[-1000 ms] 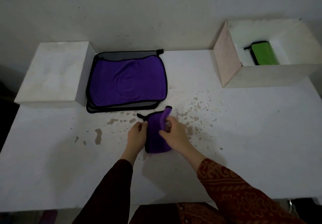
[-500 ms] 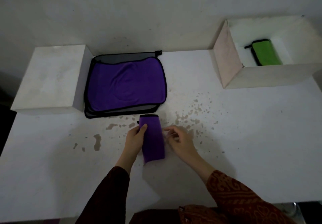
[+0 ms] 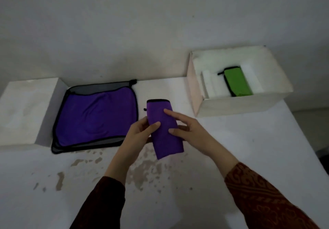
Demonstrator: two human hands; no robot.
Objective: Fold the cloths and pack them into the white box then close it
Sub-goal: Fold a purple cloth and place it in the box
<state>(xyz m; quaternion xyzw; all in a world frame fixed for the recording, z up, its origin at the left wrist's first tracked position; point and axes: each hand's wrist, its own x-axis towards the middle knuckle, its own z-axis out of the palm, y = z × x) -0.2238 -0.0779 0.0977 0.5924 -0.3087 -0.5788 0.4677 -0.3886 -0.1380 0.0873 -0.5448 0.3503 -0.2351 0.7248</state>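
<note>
A small folded purple cloth [image 3: 164,132] with black trim is lifted off the table, held between both hands. My left hand [image 3: 138,134] grips its left edge, thumb on top. My right hand [image 3: 187,131] holds its right side, forefinger stretched across the top. The open white box [image 3: 231,104] stands at the back right, with a folded green cloth [image 3: 237,82] lying inside. A stack of flat unfolded cloths [image 3: 96,116], purple on top and grey beneath, lies at the back left.
A white block that looks like the box's lid [image 3: 26,109] sits at the far left, touching the cloth stack. The white table [image 3: 231,157] has brown stains in the middle. A wall runs behind the table.
The folded purple cloth lay on the table under my hands; now both hands have lifted it up and toward the back. The camera has tilted.
</note>
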